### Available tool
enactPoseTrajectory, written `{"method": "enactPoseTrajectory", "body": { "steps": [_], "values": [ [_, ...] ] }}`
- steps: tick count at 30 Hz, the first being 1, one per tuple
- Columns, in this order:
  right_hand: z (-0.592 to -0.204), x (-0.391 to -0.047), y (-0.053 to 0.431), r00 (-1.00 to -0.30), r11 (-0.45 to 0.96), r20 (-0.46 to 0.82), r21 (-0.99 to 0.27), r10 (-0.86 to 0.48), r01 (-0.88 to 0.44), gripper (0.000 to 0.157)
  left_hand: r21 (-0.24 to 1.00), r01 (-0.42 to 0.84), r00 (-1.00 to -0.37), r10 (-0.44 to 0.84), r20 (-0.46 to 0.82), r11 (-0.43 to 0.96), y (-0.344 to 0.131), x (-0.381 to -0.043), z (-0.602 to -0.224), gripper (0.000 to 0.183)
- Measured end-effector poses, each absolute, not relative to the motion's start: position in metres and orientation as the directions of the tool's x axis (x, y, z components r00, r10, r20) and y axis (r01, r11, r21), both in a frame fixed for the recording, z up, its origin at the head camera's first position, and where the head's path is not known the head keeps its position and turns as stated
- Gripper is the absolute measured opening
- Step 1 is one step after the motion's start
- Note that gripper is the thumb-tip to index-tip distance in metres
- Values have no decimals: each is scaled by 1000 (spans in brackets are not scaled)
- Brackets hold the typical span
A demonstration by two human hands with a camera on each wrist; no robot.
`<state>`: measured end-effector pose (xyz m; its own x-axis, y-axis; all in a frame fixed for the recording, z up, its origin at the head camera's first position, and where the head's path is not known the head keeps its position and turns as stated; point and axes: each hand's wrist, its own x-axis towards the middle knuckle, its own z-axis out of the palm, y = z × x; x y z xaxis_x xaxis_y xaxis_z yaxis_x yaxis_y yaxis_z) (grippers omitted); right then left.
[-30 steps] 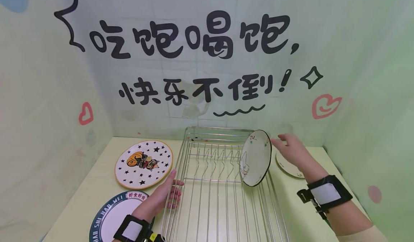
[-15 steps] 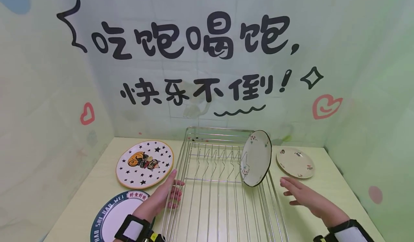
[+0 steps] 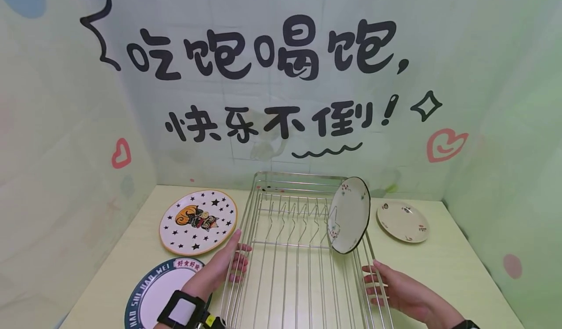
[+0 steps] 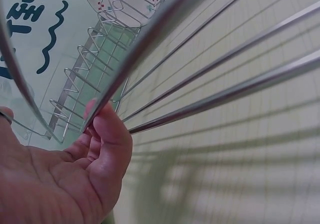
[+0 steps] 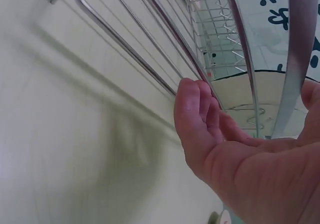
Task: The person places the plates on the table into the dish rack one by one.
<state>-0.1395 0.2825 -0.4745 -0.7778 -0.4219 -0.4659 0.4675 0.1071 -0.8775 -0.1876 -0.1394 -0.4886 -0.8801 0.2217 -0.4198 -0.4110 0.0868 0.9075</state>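
From here I can see a person with a hand at each side of a silver wire dish rack (image 3: pixel 303 174) that sits on a pale worktop (image 3: pixel 456 275). The left hand (image 3: pixel 221 266) curls its fingers round the side wires, and the right hand (image 3: pixel 401 290) grips the opposite side, fingers hooked between the bars. A round off-white plate with a thin dark rim and small floral sprigs (image 3: pixel 349 217) stands nearly upright at the right end of the slotted row.

That plate worries me most: nothing else fills the slots beside it, so a jerk or tilt of the rack could tip it over. A shove leftward might also drive the frame into the white star-patterned plate with an orange rim (image 3: pixel 198 222) or the white plate with a lettered navy border (image 3: pixel 160 297); pushed right, it could nudge the small cream plate (image 3: pixel 402 222).
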Motion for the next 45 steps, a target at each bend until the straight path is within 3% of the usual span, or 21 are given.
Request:
{"method": "enactPoseTrajectory", "body": {
  "steps": [5,12,23,45],
  "values": [
    [-480,-138,278,-766,59,-472,-864,-437,499,72,907,-414,-880,224,-420,74,-139,-187,-490,93],
    [-482,-137,271,-787,71,-466,-874,-405,482,82,910,-406,-886,208,-415,85,-139,-188,-492,89],
    [-482,-139,265,-815,46,-455,-881,-359,472,67,908,-411,-887,193,-419,83,-140,-189,-492,91],
    [-485,-139,267,-834,69,-451,-888,-318,454,70,910,-401,-895,166,-413,105,-136,-186,-489,90]
  ]
}}
